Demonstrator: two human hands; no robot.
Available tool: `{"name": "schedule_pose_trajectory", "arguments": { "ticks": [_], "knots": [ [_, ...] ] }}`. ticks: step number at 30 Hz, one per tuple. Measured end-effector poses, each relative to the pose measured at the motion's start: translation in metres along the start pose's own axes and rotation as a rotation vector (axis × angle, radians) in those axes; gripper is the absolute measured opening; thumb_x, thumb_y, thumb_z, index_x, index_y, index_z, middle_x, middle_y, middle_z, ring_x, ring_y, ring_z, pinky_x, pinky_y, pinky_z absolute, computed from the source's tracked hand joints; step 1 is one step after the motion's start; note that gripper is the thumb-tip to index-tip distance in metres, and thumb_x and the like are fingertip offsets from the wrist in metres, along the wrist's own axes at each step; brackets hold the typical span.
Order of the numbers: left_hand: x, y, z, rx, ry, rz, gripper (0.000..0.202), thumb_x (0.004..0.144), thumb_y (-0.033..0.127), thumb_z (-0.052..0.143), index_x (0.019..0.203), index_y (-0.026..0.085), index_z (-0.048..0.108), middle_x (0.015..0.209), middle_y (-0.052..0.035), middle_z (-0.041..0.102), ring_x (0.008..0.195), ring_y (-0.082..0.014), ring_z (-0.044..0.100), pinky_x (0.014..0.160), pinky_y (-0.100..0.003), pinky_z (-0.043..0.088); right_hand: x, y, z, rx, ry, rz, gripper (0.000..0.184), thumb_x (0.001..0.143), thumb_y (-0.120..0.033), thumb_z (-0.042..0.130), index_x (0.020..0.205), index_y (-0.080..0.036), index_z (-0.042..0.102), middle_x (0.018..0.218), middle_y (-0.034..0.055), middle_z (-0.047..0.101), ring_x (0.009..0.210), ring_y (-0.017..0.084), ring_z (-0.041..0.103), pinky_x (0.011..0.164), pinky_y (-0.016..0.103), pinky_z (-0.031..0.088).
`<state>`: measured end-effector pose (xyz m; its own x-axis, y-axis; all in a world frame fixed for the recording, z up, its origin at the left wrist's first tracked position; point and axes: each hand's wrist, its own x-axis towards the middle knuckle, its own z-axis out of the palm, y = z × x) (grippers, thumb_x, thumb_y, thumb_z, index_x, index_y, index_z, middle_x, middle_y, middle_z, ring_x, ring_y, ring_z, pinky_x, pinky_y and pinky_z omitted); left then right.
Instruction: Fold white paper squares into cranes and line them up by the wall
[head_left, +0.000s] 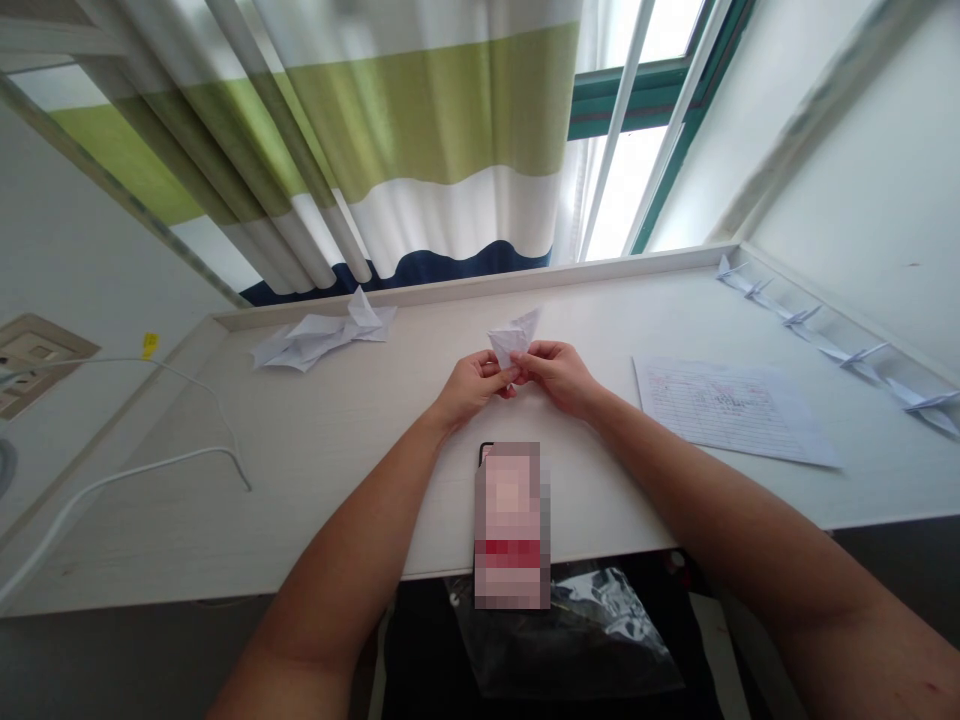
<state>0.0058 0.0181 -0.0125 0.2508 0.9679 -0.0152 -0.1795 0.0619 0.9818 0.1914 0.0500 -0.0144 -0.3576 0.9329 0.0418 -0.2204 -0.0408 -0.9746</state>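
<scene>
While left hand [474, 388] pinches folded paper [513, 338], right hand [561, 375] pinches it too; desk [589, 500] beneath.

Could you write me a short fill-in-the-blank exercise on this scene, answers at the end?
1. The left hand and right hand hold a folded piece of white ____.
2. The written sheet lies nearer the ____ hand.
3. The curtain's wide band between two white ones is ____.
4. The small label on the wall is ____.

Missing words: paper; right; green; yellow.
</scene>
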Motion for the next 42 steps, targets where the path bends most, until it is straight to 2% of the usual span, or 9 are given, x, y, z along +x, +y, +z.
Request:
{"name": "schedule_pose_trajectory", "arguments": {
  "ticks": [6,9,12,14,18,25,31,35,42],
  "knots": [
    [-0.003,0.002,0.002,0.076,-0.012,-0.037,0.045,0.072,0.042,0.103,0.096,0.014,0.079,0.085,-0.0102,0.083,0.073,-0.0167,0.072,0.073,-0.033,0.055,0.012,-0.003,-0.023,-0.054,0.213,-0.135,0.057,0.064,-0.071,0.101,0.066,-0.023,0.07,0.065,0.0003,0.065,0.064,0.015,0.059,0.067,0.036,0.055],
    [-0.002,0.002,0.002,0.089,-0.003,-0.035,0.042,0.075,0.043,0.101,0.095,0.014,0.078,0.085,-0.0102,0.083,0.069,-0.0148,0.067,0.072,-0.033,0.054,0.017,-0.006,-0.03,-0.039,0.244,-0.173,0.056,0.067,-0.072,0.1,0.067,-0.024,0.07,0.066,0.0012,0.065,0.066,0.016,0.059,0.069,0.037,0.057],
    [0.0,0.0,0.002,0.106,0.03,0.008,0.042,0.075,0.045,0.1,0.093,0.014,0.078,0.087,-0.0101,0.083,0.069,-0.0135,0.064,0.073,-0.032,0.051,0.014,-0.008,-0.025,0.013,0.217,-0.151,0.061,0.069,-0.079,0.095,0.068,-0.023,0.071,0.068,0.0016,0.065,0.066,0.016,0.06,0.069,0.036,0.058],
    [0.001,-0.001,0.003,0.098,0.06,0.046,0.044,0.074,0.047,0.101,0.095,0.015,0.08,0.089,-0.0092,0.084,0.073,-0.0141,0.065,0.073,-0.031,0.05,0.01,-0.008,-0.017,0.003,0.128,-0.107,0.063,0.067,-0.082,0.094,0.07,-0.023,0.073,0.072,0.0025,0.068,0.068,0.016,0.063,0.07,0.036,0.058],
    [0.001,-0.001,0.004,0.073,0.065,0.072,0.051,0.07,0.051,0.102,0.101,0.016,0.082,0.09,-0.0076,0.084,0.076,-0.0151,0.066,0.072,-0.03,0.048,0.002,-0.006,-0.003,-0.117,-0.041,-0.059,0.057,0.071,-0.075,0.096,0.073,-0.021,0.079,0.072,0.0037,0.074,0.071,0.018,0.068,0.075,0.036,0.059],
    [-0.005,0.005,0.001,0.154,-0.059,-0.008,0.043,0.079,0.052,0.098,0.091,0.014,0.082,0.087,-0.011,0.084,0.076,-0.0168,0.069,0.075,-0.032,0.051,0.005,-0.01,-0.012,-0.058,0.115,-0.106,0.06,0.065,-0.078,0.097,0.064,-0.023,0.071,0.066,0.001,0.067,0.068,0.016,0.06,0.073,0.037,0.059],
    [-0.002,0.005,0.003,0.065,-0.013,-0.043,0.052,0.09,0.065,0.085,0.094,0.016,0.071,0.094,-0.0135,0.085,0.082,-0.0203,0.077,0.077,-0.034,0.054,0.005,-0.013,-0.014,-0.012,0.097,-0.1,0.059,0.066,-0.075,0.099,0.067,-0.022,0.073,0.067,0.0011,0.068,0.069,0.015,0.062,0.071,0.034,0.057],
    [-0.002,0.003,0.005,0.036,0.055,0.012,0.05,0.079,0.053,0.098,0.09,0.018,0.063,0.094,-0.0085,0.084,0.09,-0.021,0.079,0.084,-0.035,0.055,0.003,-0.012,-0.01,-0.021,0.062,-0.084,0.06,0.066,-0.076,0.098,0.071,-0.021,0.074,0.069,0.001,0.07,0.069,0.015,0.064,0.071,0.033,0.058],
    [-0.002,0.001,0.005,0.071,0.134,0.038,0.042,0.064,0.043,0.104,0.081,0.015,0.078,0.084,-0.0052,0.081,0.082,-0.0162,0.071,0.087,-0.035,0.054,0.003,-0.012,-0.008,0.014,0.062,-0.092,0.058,0.065,-0.074,0.099,0.073,-0.021,0.076,0.068,-0.0003,0.071,0.067,0.014,0.066,0.07,0.031,0.058]
  ]
}}
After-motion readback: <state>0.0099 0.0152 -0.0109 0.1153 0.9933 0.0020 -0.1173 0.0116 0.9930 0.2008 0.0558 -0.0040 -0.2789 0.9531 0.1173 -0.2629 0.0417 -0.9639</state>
